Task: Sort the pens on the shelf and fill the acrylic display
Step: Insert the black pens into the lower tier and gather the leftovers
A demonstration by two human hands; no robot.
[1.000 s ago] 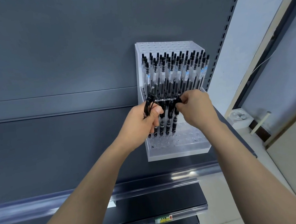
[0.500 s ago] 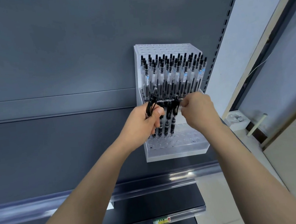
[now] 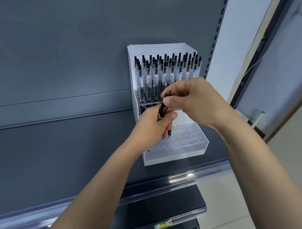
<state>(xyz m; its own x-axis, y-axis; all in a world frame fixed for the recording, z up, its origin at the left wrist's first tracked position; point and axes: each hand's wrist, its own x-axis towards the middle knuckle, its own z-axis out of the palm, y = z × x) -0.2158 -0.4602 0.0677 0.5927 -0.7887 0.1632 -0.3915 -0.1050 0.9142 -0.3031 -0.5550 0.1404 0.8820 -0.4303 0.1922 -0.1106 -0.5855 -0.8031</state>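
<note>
The acrylic display [image 3: 176,153] at the shelf's [image 3: 77,158] right end holds black pens [image 3: 168,72] in its upper tier. The left hand [image 3: 153,127] grips a pen bundle [image 3: 162,111]; the right hand [image 3: 195,101] pinches one of them.

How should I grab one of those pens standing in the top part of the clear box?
Pinch the black top, coming from above and in front. The pens stand upright, packed close in the acrylic display, so only their tops poke free, and its back panel blocks the rear.
</note>
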